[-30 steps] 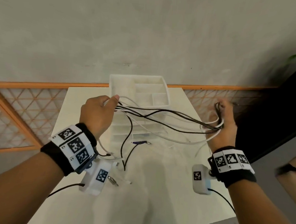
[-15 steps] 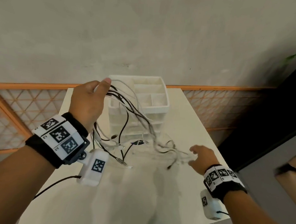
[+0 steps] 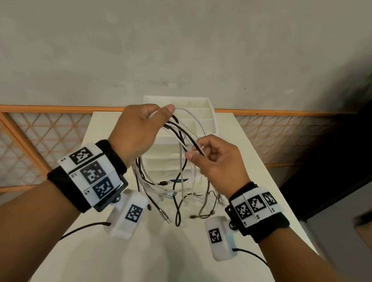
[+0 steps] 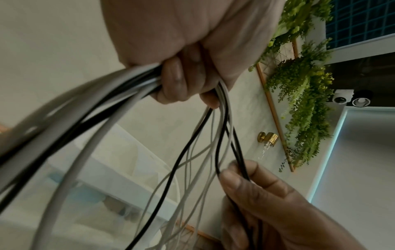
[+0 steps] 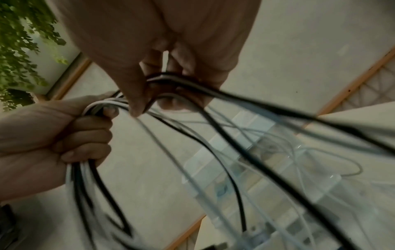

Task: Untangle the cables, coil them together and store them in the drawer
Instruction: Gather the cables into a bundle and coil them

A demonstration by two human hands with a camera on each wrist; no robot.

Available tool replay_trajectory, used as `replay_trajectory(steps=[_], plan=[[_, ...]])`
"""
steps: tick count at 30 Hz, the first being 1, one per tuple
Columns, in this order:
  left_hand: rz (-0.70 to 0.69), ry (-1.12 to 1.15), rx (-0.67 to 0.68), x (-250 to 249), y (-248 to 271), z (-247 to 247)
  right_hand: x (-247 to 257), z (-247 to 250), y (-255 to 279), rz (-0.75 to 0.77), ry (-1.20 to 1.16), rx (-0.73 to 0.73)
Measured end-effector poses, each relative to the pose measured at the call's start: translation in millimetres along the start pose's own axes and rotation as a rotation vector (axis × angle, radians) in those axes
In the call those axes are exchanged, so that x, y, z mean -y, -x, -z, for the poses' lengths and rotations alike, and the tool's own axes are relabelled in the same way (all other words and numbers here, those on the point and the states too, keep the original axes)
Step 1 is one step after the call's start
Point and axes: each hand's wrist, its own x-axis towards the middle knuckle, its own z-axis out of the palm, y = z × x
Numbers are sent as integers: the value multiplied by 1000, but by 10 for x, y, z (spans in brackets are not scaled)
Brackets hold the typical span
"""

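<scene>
Cables (image 3: 181, 140): thin round cords, black and white, smooth, looped, ends trailing on table (image 3: 173, 260).
Left hand (image 3: 137, 131): fist clenched round bundle.
Right hand (image 3: 218, 162): fingers pinching black strands.
Drawer unit (image 3: 204, 111): white plastic, boxy.

Two hands are seen above one white table (image 3: 195, 261): a left hand (image 3: 135, 133) and a right hand (image 3: 220, 162), each closed round part of one mixed bundle of cables (image 3: 180, 140). Black and white cables are both counted in it, several of each, but an exact number cannot be told where they overlap. One white drawer unit (image 3: 206, 111) is seen at the far end, and two marker wristbands, one per wrist.
</scene>
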Motion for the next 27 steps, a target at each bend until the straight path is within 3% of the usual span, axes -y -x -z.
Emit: replay_trajectory(steps=[3,5,8,10,11,13,15,16,17,20,21,25,27], plan=[[34,-37,-55,46,-8,97,41,156,26,5,-31,-60],[81,-13,-118,67,-48,175,7,268,86,-44,-18,67],[178,121,-229,54,-154,329,-426,399,196,-227,470,366],[187,161,-233,45,-201,385,-870,498,290,-418,802,513],[180,158,-226,40,-211,385,-1048,536,328,-495,888,521],[174,157,-202,47,-204,336,-1242,616,342,-550,956,333],[177,172,-167,59,-181,265,-1270,732,299,-517,831,-57],[173,177,-146,63,-171,237,-1269,774,287,-475,778,-182],[168,180,-122,68,-160,216,-1241,807,289,-452,745,-161],[151,194,-28,56,-125,165,-1139,777,336,-446,784,287],[149,192,10,43,-112,149,-1059,748,304,-412,721,318],[124,127,205,-13,-38,44,-450,517,3,-135,264,17],[86,72,277,-31,-5,-19,-119,370,-130,-42,140,13]])
